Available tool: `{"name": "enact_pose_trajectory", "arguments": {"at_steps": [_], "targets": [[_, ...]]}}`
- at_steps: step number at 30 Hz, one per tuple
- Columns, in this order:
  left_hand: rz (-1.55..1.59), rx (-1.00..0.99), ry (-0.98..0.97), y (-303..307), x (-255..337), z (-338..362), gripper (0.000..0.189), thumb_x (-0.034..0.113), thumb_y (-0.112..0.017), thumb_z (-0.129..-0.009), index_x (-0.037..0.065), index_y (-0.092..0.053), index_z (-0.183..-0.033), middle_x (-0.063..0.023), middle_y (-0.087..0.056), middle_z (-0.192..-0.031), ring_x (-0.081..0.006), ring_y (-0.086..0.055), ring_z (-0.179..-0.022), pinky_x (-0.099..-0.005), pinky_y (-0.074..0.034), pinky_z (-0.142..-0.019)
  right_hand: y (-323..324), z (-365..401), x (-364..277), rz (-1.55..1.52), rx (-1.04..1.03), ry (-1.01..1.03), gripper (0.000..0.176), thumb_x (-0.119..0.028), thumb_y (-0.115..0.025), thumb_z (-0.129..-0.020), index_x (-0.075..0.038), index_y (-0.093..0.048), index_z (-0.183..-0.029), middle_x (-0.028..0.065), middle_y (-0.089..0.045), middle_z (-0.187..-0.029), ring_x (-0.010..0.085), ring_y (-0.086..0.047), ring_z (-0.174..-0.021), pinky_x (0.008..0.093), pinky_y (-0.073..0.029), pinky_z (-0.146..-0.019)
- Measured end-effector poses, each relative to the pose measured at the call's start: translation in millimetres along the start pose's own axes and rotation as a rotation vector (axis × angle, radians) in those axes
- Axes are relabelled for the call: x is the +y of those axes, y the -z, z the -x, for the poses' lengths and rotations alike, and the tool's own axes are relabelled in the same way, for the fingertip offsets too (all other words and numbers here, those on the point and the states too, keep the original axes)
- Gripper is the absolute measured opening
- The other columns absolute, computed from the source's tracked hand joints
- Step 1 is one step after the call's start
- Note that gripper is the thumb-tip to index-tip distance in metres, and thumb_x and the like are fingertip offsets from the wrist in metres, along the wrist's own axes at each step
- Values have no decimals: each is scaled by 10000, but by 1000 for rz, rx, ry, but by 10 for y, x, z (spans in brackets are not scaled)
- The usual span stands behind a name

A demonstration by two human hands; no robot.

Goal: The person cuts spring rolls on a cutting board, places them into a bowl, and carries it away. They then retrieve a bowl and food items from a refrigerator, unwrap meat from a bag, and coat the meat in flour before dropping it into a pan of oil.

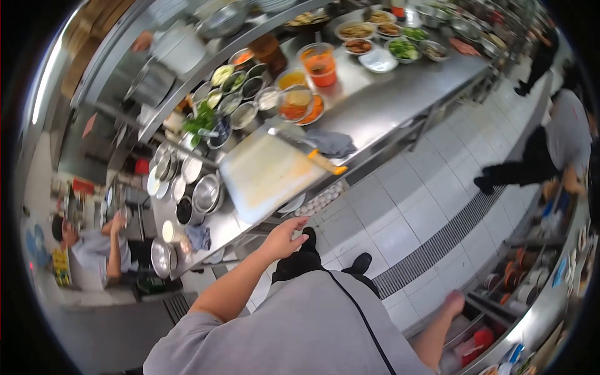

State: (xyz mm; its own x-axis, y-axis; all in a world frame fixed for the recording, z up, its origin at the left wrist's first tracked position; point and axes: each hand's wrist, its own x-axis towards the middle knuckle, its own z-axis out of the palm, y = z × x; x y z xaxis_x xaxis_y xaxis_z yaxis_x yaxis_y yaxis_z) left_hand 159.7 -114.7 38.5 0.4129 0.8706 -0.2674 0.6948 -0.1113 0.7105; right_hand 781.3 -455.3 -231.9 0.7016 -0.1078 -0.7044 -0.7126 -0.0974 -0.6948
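My left hand (286, 237) hangs beside the steel counter's front edge, with nothing in it and its fingers partly spread. Nearest to it are a tray of eggs (322, 201) under the counter and a white cutting board (265, 169) on top. Across the board's far right side lies a knife with a yellow handle (326, 162), next to a grey cloth (334, 142). My right hand (454, 303) is low on the right, close to an open shelf unit (494, 306). Motion smears its fingers, so their state does not show.
Steel bowls (206, 194), sauce containers and an orange tub (319, 65) crowd the counter. A floor drain (431, 244) crosses the tiles. One co-worker (562, 137) walks at right, another person (540, 53) stands beyond, and a third (103, 244) works at left.
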Motion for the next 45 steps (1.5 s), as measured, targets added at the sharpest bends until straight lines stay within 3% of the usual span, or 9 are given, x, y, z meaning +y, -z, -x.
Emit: {"name": "enact_pose_trajectory", "arguments": {"at_steps": [6,12,15,20,25,27,30,38,45], "targets": [[87,237,215,256,-498,914,540,174,-743,-934,82,-557,-1433,-144,-673,-1312,-270,-669,-1186,-405,-539,-996,-3698,2378,616,633,-1121,859,453,-180,-687,-967,-8,-616,-1380,177,-661,-1301,264,-644,-1177,369,-498,-1044],[229,472,403,351,-1339,1720,518,166,-742,-940,72,-564,-1418,-131,-675,-1324,-251,-671,-1183,-394,-535,-988,-5474,4785,820,745,-1012,1641,605,-352,-734,-923,-48,-594,-1427,268,-540,-1455,450,-555,-1287,477,-453,-1097],[295,567,519,502,-1666,2097,497,148,-745,-935,60,-579,-1395,-128,-672,-1341,-242,-674,-1179,-384,-534,-981,-6268,4469,1110,1308,-1124,1642,396,-233,-683,-901,-52,-710,-1251,258,-730,-1126,431,-675,-1124,489,-532,-992],[361,717,608,739,-2309,2635,483,108,-752,-918,57,-593,-1372,-115,-700,-1258,-252,-685,-1136,-375,-538,-967,-6156,5202,921,879,-900,1741,369,-149,-638,-951,23,-667,-1276,211,-704,-1226,359,-670,-1157,432,-505,-1028],[-33,1244,668,1128,-3183,2844,551,30,-715,-880,4,-553,-1405,-210,-601,-1328,-346,-615,-1182,-406,-490,-1019,-5612,6079,1684,749,-1265,1466,323,-132,-655,-964,-39,-676,-1272,172,-675,-1258,306,-637,-1202,400,-492,-1035],[-132,1222,716,1502,-3331,2781,570,16,-704,-874,-6,-537,-1418,-225,-570,-1371,-353,-592,-1222,-410,-473,-1048,-5714,5982,2383,1027,-1469,1806,419,-209,-698,-913,-116,-662,-1320,200,-635,-1309,396,-532,-1315,465,-420,-1121],[-153,1205,765,1615,-3738,2749,598,5,-687,-871,-8,-511,-1443,-236,-560,-1372,-372,-574,-1239,-421,-453,-1077,-5376,6412,2846,1010,-1028,2200,470,-217,-677,-843,-126,-657,-1304,171,-615,-1322,420,-516,-1273,502,-410,-1090],[400,1329,902,1376,-4050,2721,579,0,-642,-923,-36,-440,-1465,-206,-627,-1293,-262,-685,-1034,-367,-542,-926,-4555,6325,2483,1116,-1950,1876,321,-79,-704,-660,-126,-705,-978,132,-636,-991,360,-606,-1003,502,-479,-896],[135,1256,1068,1330,-4137,2735,430,126,-756,-888,-41,-606,-1256,-175,-751,-958,-295,-731,-844,-396,-555,-758,-5524,5480,977,923,-1172,1810,325,-32,-632,-771,-13,-672,-1093,168,-653,-1107,354,-608,-1061,428,-483,-965]]}}
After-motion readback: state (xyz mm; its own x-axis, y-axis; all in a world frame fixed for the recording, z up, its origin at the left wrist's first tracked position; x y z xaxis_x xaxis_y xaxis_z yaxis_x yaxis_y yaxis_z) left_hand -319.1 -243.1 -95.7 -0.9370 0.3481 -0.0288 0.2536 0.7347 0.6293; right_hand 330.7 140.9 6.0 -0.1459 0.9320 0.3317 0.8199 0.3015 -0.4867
